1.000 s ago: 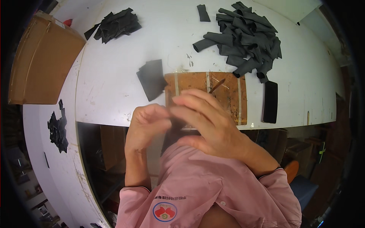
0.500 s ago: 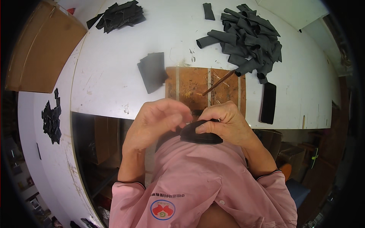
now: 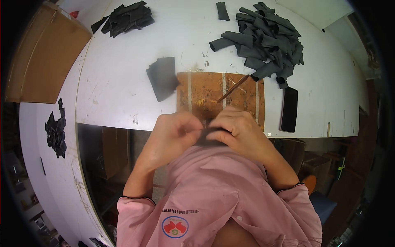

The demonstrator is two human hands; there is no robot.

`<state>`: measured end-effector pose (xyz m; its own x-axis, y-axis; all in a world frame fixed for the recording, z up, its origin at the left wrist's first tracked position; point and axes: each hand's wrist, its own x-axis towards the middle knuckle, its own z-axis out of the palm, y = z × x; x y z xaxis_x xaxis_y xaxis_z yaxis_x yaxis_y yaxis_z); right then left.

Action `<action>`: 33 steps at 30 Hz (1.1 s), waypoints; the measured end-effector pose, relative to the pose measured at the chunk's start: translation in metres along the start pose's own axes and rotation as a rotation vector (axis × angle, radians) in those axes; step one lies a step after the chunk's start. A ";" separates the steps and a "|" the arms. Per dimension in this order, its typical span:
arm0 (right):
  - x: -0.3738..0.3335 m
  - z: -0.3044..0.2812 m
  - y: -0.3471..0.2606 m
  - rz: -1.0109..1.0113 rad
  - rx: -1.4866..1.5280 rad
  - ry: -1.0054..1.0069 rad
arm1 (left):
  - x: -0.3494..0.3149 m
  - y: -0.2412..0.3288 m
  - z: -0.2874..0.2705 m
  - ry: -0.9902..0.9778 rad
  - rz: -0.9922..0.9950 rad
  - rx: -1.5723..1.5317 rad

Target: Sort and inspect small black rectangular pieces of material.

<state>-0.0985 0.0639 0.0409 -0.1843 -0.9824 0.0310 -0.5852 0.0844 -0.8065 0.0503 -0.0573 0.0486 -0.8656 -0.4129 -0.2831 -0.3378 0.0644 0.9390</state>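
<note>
In front of my body, at the table's near edge, both hands are on a dark, flexible piece [image 3: 210, 139], blurred and largely covered by fingers. My right hand [image 3: 238, 128] pinches it between thumb and bent fingers. The curled fingers of my left hand [image 3: 177, 131] close on its left end, thumb against fingertips. Just beyond them lies a worn brown board [image 3: 197, 92] with pale strips across it. A slim brown stick [image 3: 233, 89] rests on that board. Beside the board's left edge is a small stack of flat dark grey pieces [image 3: 161, 79].
A heap of dark grey fabric-like tubes [image 3: 269, 43] covers the far right, with a single piece [image 3: 222, 11] apart. A black phone-like slab [image 3: 289, 110] lies at right. Black scraps form one pile [image 3: 128, 19] far left and another [image 3: 56, 133] nearer, below a cardboard box [image 3: 51, 57].
My left hand has moved in from beside the dark piece and closed on it. The piece is now more covered by both hands. The view has shifted slightly.
</note>
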 end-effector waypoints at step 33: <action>-0.019 0.010 0.007 0.324 1.248 0.161 | 0.025 -0.008 0.077 0.607 0.269 -0.242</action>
<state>-0.0909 0.0816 0.0286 -0.3216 -0.9083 -0.2675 0.6131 0.0156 -0.7899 0.0026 0.0020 0.0186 -0.5252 -0.8490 0.0581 0.0116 0.0611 0.9981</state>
